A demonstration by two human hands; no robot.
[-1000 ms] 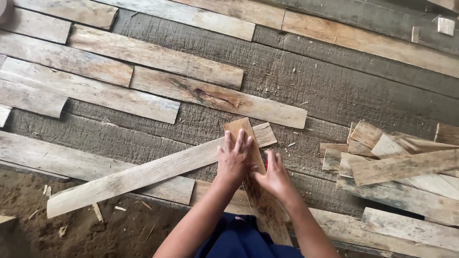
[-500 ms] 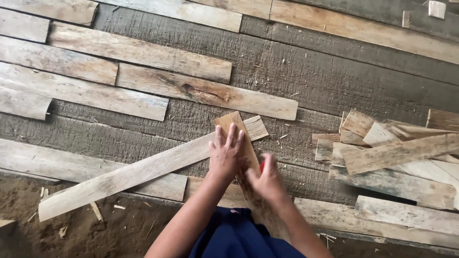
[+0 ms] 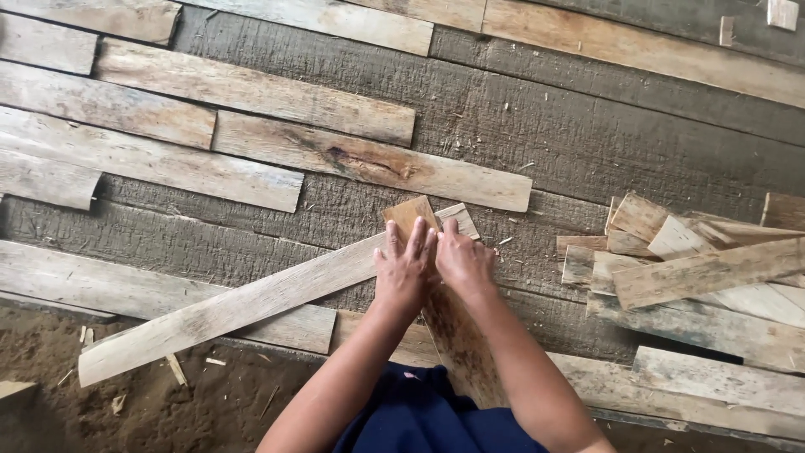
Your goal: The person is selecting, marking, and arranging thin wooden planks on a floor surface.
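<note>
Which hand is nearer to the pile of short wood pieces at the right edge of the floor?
Right. The right hand rests on the brown board, on the side toward the pile of short wood pieces; the left hand lies flat beside it, farther away.

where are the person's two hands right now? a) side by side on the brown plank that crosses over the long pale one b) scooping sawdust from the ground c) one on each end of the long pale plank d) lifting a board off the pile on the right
a: the left hand and right hand lie next to each other on the brown plank, which crosses the long pale plank.
</note>
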